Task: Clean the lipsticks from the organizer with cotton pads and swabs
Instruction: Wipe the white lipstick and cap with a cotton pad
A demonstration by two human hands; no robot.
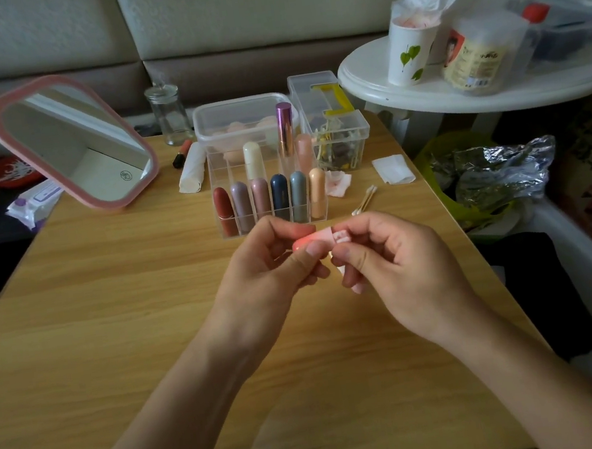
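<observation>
My left hand (273, 261) pinches a coral-pink lipstick (306, 241) held sideways over the wooden table (112, 324). My right hand (392, 253) grips a stained cotton pad (341, 236) wrapped against the lipstick's right end. Just beyond the hands stands a clear acrylic organizer (219, 166) with several lipsticks upright in it: a front row of coloured tubes and three taller ones behind. A few cotton swabs (364, 200) lie to the organizer's right. A used, pink-stained pad (338, 183) lies beside the organizer, and a folded white pad (392, 170) lies further right.
A pink-framed mirror (73, 144) leans at the back left. Behind the organizer are a glass jar (169, 114), a lidded plastic box (235, 119) and a clear box of clips (341, 135). A white round side table (458, 93) with a paper cup (411, 51) stands right.
</observation>
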